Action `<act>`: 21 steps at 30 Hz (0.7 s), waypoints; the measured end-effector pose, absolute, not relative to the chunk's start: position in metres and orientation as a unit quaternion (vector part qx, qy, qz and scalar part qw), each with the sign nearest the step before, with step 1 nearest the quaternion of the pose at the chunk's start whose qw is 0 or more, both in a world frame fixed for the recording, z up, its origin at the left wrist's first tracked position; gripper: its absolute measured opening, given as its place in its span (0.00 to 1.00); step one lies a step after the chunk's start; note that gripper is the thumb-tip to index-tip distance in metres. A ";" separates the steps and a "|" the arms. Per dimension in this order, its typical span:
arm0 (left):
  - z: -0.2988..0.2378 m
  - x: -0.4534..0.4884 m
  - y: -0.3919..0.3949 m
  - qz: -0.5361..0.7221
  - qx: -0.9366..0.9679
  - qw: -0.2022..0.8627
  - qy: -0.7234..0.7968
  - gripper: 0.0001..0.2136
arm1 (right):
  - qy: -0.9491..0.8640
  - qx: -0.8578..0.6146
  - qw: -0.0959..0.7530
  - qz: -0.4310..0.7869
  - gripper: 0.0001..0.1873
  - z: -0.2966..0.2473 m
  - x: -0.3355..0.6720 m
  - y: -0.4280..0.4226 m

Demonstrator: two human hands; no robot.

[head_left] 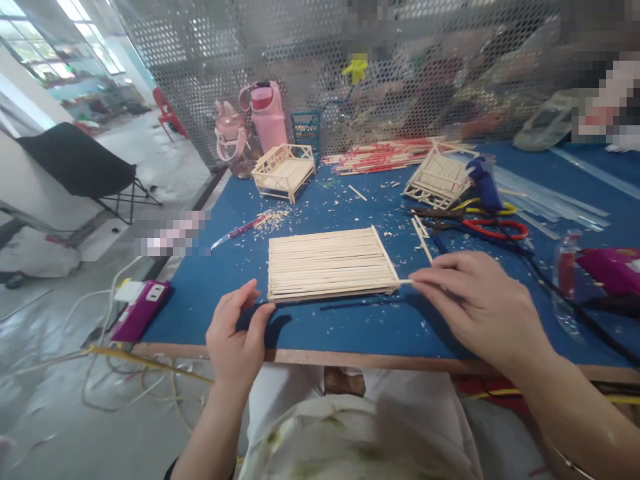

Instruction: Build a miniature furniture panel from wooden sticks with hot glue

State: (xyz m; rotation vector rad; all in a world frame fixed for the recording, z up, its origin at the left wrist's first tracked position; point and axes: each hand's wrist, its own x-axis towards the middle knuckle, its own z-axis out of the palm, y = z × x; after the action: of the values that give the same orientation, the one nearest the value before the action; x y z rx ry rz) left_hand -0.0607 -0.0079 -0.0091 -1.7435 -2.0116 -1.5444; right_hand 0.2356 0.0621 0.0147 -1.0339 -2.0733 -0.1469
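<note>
A flat panel of pale wooden sticks (325, 263) lies on the blue tabletop in front of me. At its front left corner is my left hand (237, 333), fingers curved and apart, the thumb tip at or touching the corner. My right hand (475, 307) pinches a short thin wooden stick (405, 281) between thumb and fingers. That stick's far end meets the panel's front right corner; whether it is fixed there I cannot tell. Just behind my right fingers lie a few cut stick pieces (423, 237).
Behind the panel stand a small stick-built bench (285, 171) and another stick model (440, 177). Red-tipped sticks (385, 155) lie along the mesh. Scissors (495, 229), a blue-handled tool (484, 183), clear glue sticks (545, 197) and a purple glue gun (610, 270) are at right. A purple power strip (143, 310) sits front left.
</note>
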 end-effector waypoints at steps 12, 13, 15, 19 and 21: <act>-0.003 -0.055 -0.002 -0.477 -0.580 0.031 -0.660 0.07 | -0.863 -0.349 0.353 -0.091 0.15 0.011 0.190 0.061; -0.002 -0.054 -0.001 -0.474 -0.581 0.034 -0.661 0.06 | -0.861 -0.352 0.355 -0.095 0.14 0.010 0.189 0.062; -0.001 -0.054 0.001 -0.462 -0.585 0.046 -0.664 0.07 | -0.849 -0.369 0.367 -0.094 0.12 0.008 0.190 0.063; 0.000 -0.054 0.003 -0.437 -0.600 0.092 -0.664 0.08 | -0.799 -0.424 0.424 -0.053 0.07 0.001 0.205 0.063; 0.001 -0.054 0.004 -0.426 -0.609 0.110 -0.660 0.09 | -0.770 -0.450 0.451 -0.019 0.06 -0.004 0.214 0.062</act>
State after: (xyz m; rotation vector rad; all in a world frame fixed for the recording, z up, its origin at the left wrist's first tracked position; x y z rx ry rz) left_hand -0.0538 0.0042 0.0009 -1.7898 -1.9383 -1.2526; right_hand 0.2136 0.0617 -0.0041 -1.1133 -1.9044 -0.0481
